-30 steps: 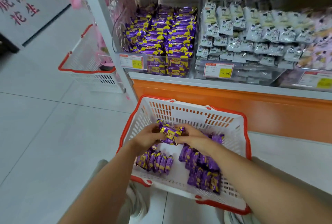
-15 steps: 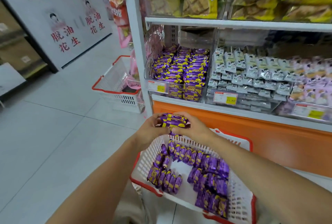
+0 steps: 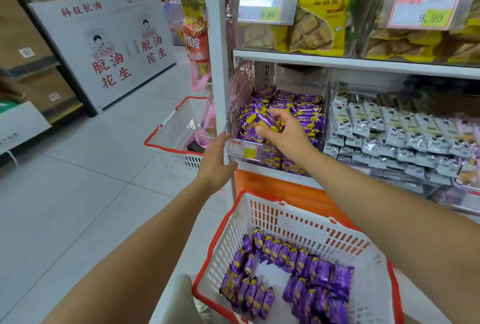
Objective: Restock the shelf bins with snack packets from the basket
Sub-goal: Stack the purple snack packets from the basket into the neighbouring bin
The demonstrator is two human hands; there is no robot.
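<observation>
A white basket with a red rim [image 3: 306, 217] sits low in front of me, holding several purple snack packets [image 3: 298, 279] in rows. On the middle shelf a clear bin [image 3: 233, 116] is piled with the same purple and yellow packets. My right hand [image 3: 283, 131] reaches into that bin and grips a bunch of purple packets [image 3: 257, 121] over the pile. My left hand [image 3: 215, 162] is open, its fingertips at the bin's front left corner beside the price tag [image 3: 244, 151].
A bin of grey and white packets [image 3: 389, 131] stands to the right of the purple one. Yellow snack bags [image 3: 311, 20] fill the shelf above. A second white and red basket [image 3: 176, 131] sits on the tiled floor to the left, near a white sign board [image 3: 109, 46].
Both hands rose from the basket with a bunch of purple packets. Now my right hand alone carries them into the shelf bin, and my left hand has let go and moved to the bin's corner.
</observation>
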